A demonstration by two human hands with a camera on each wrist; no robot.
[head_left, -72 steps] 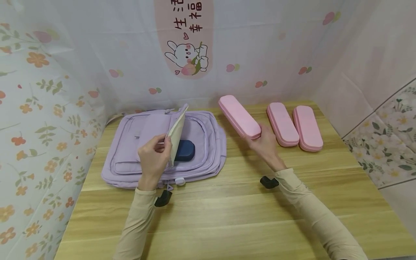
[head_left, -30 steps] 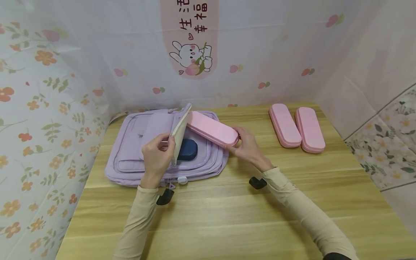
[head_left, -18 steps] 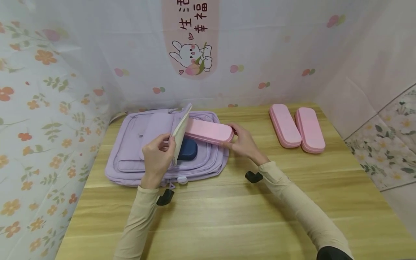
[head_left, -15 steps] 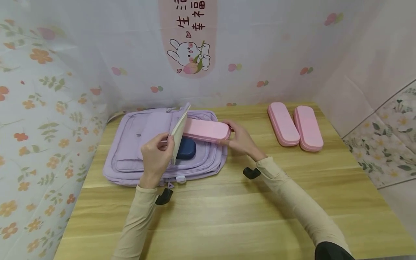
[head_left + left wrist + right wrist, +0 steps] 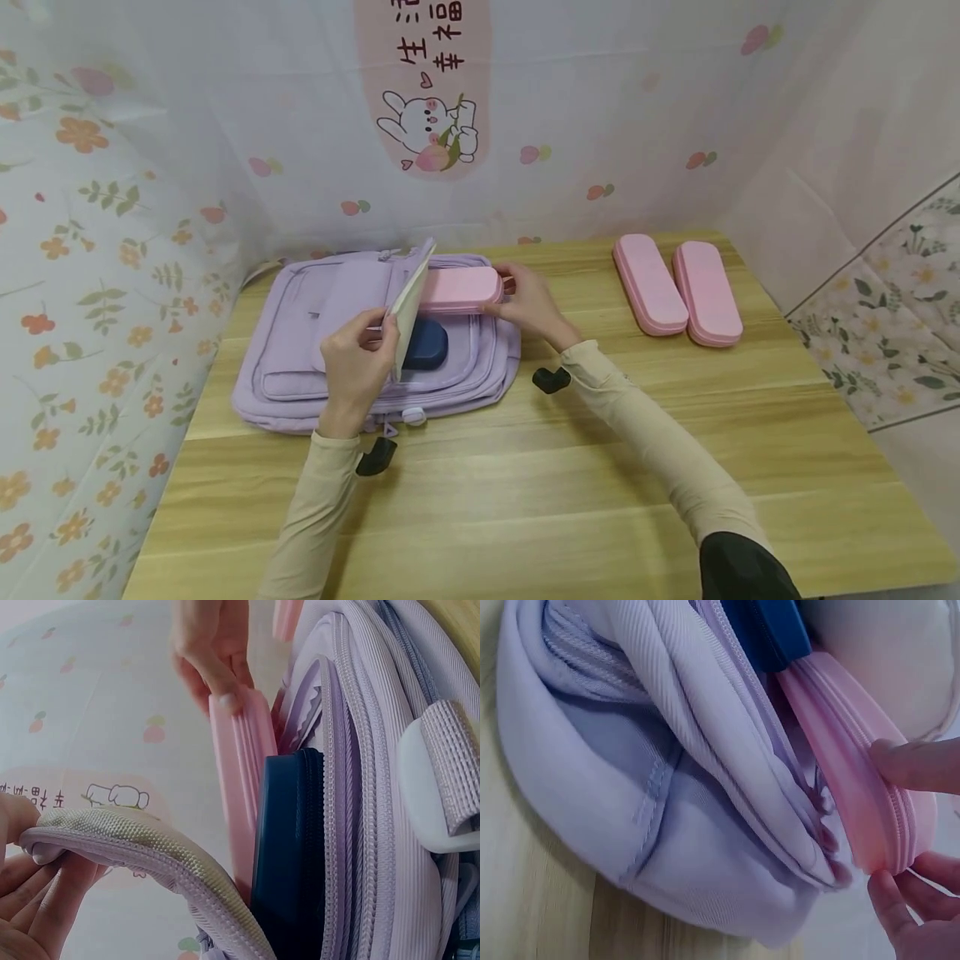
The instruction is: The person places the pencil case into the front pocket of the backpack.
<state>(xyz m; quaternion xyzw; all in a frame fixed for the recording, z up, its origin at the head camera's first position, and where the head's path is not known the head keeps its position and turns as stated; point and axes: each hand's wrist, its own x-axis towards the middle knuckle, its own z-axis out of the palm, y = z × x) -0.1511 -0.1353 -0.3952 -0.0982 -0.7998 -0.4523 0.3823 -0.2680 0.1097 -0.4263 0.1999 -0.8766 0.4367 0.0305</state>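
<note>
A lilac backpack (image 5: 300, 333) lies flat on the table at the left. My left hand (image 5: 356, 358) pinches the edge of its front pocket flap (image 5: 408, 317) and holds it raised, cream lining outward. With thumb and fingers, my right hand (image 5: 528, 302) grips the near end of a pink zippered pencil case (image 5: 847, 757). Its far end lies behind the flap, inside the pocket, hidden in the head view. A dark blue zippered case (image 5: 289, 847) sits in the pocket right beside the pink one, partly covered by the flap in the head view.
Two more pink pencil cases, a left one (image 5: 650, 285) and a right one (image 5: 707, 293), lie side by side at the table's right rear. Printed cloth (image 5: 600, 108) hangs behind the wooden table (image 5: 480, 500).
My right hand has carried the pink pencil case left from beside the other two, turned it and slid it behind the flap. My left hand keeps holding the flap up.
</note>
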